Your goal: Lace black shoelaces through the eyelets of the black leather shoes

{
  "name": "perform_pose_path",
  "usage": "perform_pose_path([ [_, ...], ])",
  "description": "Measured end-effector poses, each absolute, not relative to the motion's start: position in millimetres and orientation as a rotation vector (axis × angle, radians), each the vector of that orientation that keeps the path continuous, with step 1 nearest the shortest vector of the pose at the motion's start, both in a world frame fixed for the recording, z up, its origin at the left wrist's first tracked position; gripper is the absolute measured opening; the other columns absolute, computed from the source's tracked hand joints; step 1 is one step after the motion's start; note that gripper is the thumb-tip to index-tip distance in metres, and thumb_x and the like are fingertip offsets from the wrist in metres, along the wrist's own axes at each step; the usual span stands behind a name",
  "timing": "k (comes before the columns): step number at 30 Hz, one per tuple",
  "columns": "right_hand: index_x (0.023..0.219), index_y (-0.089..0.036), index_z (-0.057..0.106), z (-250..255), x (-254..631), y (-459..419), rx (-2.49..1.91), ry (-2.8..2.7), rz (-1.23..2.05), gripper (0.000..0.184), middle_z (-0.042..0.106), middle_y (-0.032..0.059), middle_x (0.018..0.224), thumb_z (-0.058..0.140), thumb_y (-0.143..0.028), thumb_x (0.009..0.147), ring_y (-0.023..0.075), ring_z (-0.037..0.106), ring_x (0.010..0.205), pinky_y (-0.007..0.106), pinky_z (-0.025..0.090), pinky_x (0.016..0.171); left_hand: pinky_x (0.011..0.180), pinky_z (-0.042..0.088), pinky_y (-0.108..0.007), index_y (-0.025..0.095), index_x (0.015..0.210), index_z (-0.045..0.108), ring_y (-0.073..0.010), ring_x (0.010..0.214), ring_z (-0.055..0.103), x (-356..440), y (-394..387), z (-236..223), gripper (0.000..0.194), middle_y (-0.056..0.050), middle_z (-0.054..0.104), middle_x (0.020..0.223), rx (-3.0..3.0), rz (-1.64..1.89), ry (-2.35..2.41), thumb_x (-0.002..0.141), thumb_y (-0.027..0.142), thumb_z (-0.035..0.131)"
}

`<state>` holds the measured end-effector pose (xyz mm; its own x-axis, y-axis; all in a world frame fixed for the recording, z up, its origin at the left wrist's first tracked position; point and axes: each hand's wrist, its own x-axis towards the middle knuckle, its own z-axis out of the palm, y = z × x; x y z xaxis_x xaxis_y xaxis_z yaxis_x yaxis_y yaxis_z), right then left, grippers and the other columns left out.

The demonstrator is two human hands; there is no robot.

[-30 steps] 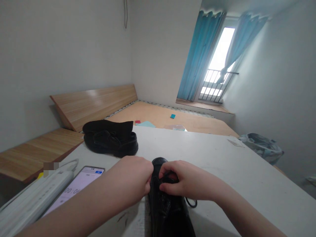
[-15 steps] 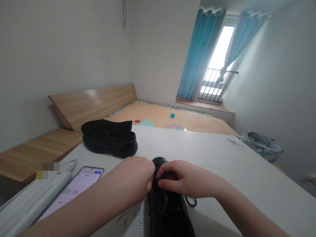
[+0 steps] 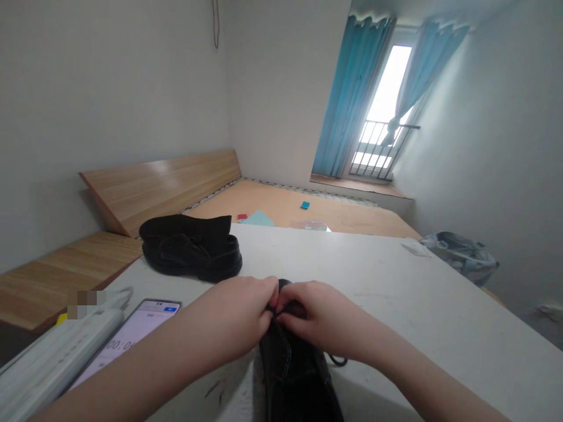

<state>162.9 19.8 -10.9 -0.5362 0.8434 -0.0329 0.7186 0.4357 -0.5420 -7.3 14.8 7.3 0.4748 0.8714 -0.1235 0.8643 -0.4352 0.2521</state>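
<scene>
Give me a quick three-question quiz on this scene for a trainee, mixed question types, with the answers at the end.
1. What do the left hand and right hand meet over? A) a black lace-up shoe, B) a mug, C) a book.
2. True or false: the phone lies on the white table, next to the power strip.
3. Fill in the blank: the curtains at the bright window are ____.

Key: 1 A; 2 true; 3 blue.
</scene>
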Motion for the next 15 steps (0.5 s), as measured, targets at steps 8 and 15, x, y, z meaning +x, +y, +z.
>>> perform_pose_path([
  [8, 0.082, -0.019, 0.057, 9.9, 180.4, 26.4, -1.01, -1.87, 1.066, 0.007, 0.06, -0.0003, 0.075, 0.058, -0.024, 0.086, 0.0147, 0.053, 0.07, 0.028, 0.039, 0.064, 0.062, 0.038, -0.029, 0.02, 0.073, 0.063, -0.0178, 0.071, 0.06, -4.6, 14.2, 30.0, 0.038, 0.0, 0.067, 0.074, 2.296, 0.618, 1.263, 0.096, 0.039, 0.039],
  [15, 0.073, -0.021, 0.048, 19.3, 182.7, 16.7, -0.971, -1.652, 1.132, 0.022, 0.042, -0.0052, 0.066, 0.053, -0.035, 0.089, 0.0121, 0.037, 0.061, 0.026, 0.03, 0.057, 0.064, 0.044, -0.026, 0.023, 0.088, 0.07, -0.0176, 0.081, 0.068, 0.0, 11.5, 29.4, 0.014, 0.003, 0.076, 0.083, 2.012, 0.952, 1.133, 0.089, 0.03, 0.058],
])
